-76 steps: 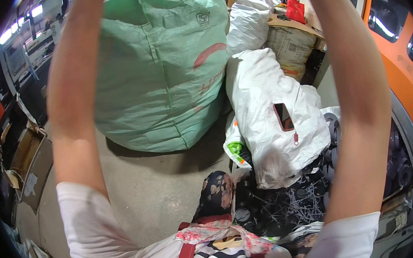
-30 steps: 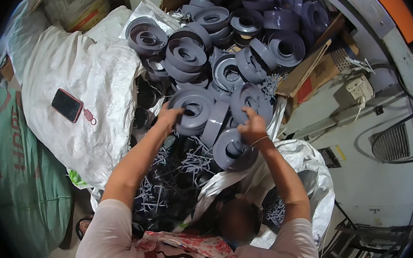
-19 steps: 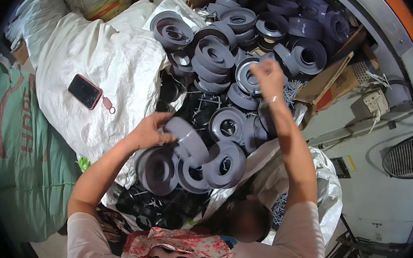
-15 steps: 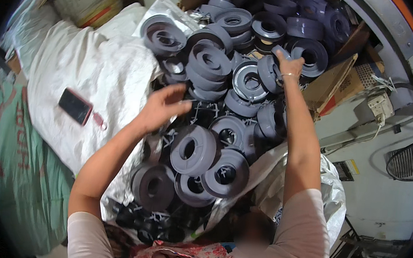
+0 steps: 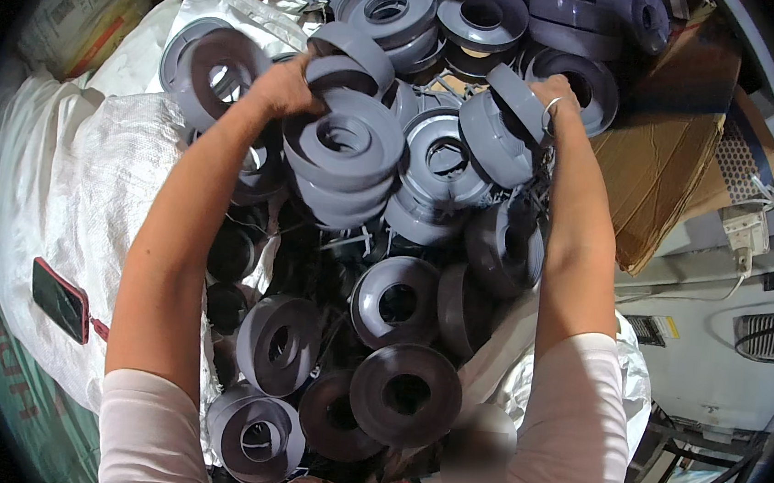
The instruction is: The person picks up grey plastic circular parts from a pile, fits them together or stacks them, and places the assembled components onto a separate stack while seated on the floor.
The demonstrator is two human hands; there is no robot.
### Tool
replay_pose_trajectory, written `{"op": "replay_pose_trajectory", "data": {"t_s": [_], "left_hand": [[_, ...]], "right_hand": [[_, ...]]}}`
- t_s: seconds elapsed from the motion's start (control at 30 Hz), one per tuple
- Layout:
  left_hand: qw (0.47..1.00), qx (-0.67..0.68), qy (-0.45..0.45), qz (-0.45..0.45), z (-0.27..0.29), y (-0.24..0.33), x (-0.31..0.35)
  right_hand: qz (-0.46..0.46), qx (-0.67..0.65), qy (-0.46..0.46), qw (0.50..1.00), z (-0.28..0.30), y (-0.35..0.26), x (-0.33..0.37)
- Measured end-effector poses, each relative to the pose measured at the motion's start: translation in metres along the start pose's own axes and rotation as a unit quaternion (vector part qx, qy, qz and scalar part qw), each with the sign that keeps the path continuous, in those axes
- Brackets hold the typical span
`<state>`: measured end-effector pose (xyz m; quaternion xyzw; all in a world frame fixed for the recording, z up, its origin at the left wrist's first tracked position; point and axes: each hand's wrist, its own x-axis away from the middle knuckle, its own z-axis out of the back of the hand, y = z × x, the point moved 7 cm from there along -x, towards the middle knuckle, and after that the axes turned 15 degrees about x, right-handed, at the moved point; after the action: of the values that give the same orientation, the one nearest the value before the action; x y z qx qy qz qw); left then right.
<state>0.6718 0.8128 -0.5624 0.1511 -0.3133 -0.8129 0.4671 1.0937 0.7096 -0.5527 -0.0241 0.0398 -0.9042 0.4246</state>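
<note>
My left hand (image 5: 285,88) is at the upper left of the pile, its fingers closed at the edge of a tilted grey plastic ring (image 5: 359,53). Just below it sits a stack of similar wide rings (image 5: 341,136). My right hand (image 5: 558,98), with a thin band at the wrist, grips the rim of another grey ring (image 5: 513,91); its fingertips are partly hidden. That ring leans over a second tilted one (image 5: 495,141). A silvery-rimmed ring (image 5: 445,155) lies between the two hands.
Several more grey rings (image 5: 406,393) lie loose nearer me over dark parts. White woven sacking (image 5: 70,186) spreads on the left, with a red-edged phone (image 5: 60,298) on it. A cardboard flap (image 5: 661,164) and a white socket box (image 5: 745,234) stand at the right.
My left hand has moved forward from over the middle of the pile to a ring at its upper left. My right hand stays among the rings at the upper right. The view has shifted.
</note>
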Motion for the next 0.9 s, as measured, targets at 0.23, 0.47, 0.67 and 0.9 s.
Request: {"op": "replay_pose_trajectory", "data": {"t_s": [0.23,0.47,0.67,0.9], "left_hand": [[0.989,-0.038,-0.135,-0.049,-0.045,0.059,0.075],[0.973,-0.146,-0.121,-0.134,-0.007,0.102,0.181],[0.969,-0.167,-0.054,-0.176,0.027,0.146,0.303],[0.992,-0.066,-0.036,-0.104,0.043,0.152,0.449]], "right_hand": [[0.192,-0.045,-0.215,0.957,-0.039,-0.060,0.103],[0.282,-0.076,-0.276,0.916,-0.052,-0.093,0.243],[0.333,0.024,-0.266,0.904,0.004,-0.106,0.307],[0.348,0.162,-0.208,0.900,0.053,-0.096,0.353]]}}
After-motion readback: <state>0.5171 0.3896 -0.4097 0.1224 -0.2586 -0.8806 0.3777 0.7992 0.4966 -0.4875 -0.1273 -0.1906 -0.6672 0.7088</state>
